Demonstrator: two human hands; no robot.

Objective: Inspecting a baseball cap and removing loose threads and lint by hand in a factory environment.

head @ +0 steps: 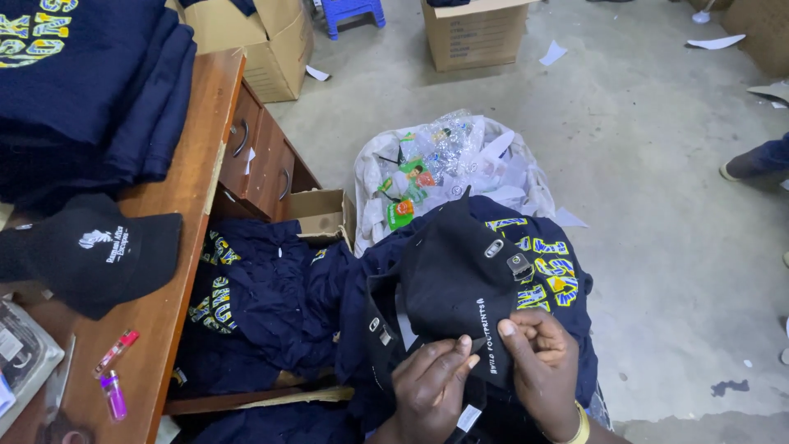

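Observation:
A dark navy cap [448, 275] with a metal buckle strap and white stitched lettering rests on my lap over a navy garment with yellow print [546, 267]. My left hand [431, 382] grips the cap's lower edge from below. My right hand [538, 358], with a yellow band at the wrist, pinches the same edge beside it, thumb pressed on the fabric.
A wooden desk [193, 177] at left carries folded navy garments [86, 90], a black cap [94, 251], two small lighters [115, 370]. More navy shirts [255, 300] are heaped below. A white sack of plastic rubbish [448, 164], cardboard boxes [477, 33], a person's foot [752, 164].

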